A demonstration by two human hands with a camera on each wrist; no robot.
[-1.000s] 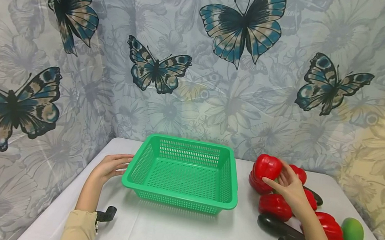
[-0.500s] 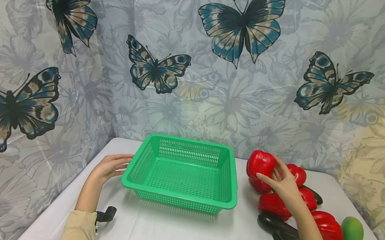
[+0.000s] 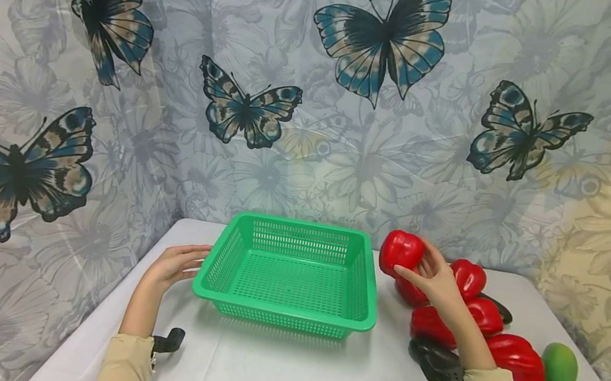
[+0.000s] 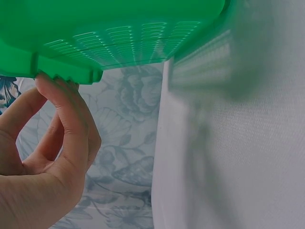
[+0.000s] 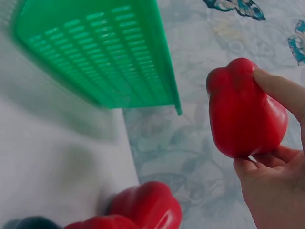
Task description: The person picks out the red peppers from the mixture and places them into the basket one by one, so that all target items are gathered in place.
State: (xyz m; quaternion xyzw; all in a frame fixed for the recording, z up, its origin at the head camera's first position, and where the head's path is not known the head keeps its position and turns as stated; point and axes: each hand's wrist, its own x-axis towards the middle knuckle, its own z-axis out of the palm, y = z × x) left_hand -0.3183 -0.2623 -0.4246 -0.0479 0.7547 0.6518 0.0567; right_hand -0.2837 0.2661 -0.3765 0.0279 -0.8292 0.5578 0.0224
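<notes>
My right hand (image 3: 436, 284) pinches a glossy red bell pepper (image 3: 401, 252) between thumb and fingers. In the head view it is up off the table, just right of the green plastic basket (image 3: 285, 312). The right wrist view shows the pepper (image 5: 245, 112) in the air, apart from the basket (image 5: 164, 62). My left hand (image 3: 173, 265) is at the basket's left side. Its fingertips touch the rim from outside in the left wrist view, where the hand (image 4: 57, 143) has its fingers gently bent, not wrapped round the rim. Nothing lies in the basket.
Several red bell peppers (image 3: 516, 359) lie on the right of the white table (image 3: 283, 372). Among them are a dark eggplant (image 3: 426, 350), another dark vegetable (image 3: 499, 308) and a long green vegetable (image 3: 555, 380). A butterfly-patterned cloth (image 3: 341, 176) hangs behind.
My right hand has carried the red bell pepper left and slightly up, away from the pile towards the basket. My left hand and the basket have stayed in place.
</notes>
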